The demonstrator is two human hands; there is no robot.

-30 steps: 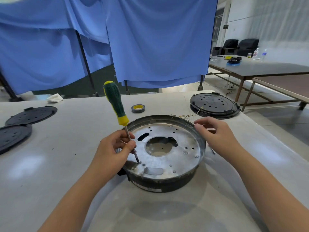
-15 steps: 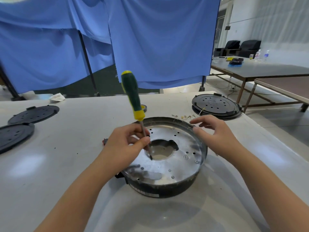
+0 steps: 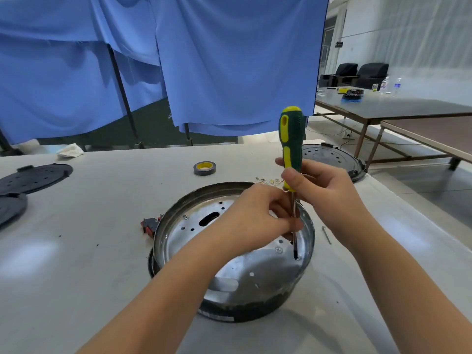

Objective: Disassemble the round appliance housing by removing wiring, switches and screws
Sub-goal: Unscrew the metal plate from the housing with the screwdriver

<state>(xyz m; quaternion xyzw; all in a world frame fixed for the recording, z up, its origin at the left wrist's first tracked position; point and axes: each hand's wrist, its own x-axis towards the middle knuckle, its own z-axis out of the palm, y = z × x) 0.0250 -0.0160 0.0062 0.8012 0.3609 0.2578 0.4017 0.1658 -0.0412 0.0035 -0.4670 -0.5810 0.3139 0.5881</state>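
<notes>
the right hand [image 3: 321,187] reaches in from the lower right with its forearm angled up toward the middle, fingers and thumb curled round the lower yellow end of the handle of a green and yellow screwdriver [image 3: 291,149], which stands nearly upright. the left hand [image 3: 258,221] comes in from the lower left, just below and left of the right hand, its fingertips pinching the bare metal shaft under the handle. the shaft's tip sits at a screw [image 3: 297,258] just below both hands, near the right rim of the round housing [image 3: 229,290], a shallow metal pan with a dark outer wall resting on the pale surface [image 3: 89,251] under the left hand and forearm. a red and black switch [image 3: 150,224] lies on the surface touching the housing's left edge, left of the left hand. a roll of tape [image 3: 204,168] sits beyond the hands, and a black round cover [image 3: 332,159] lies just behind the right hand.
</notes>
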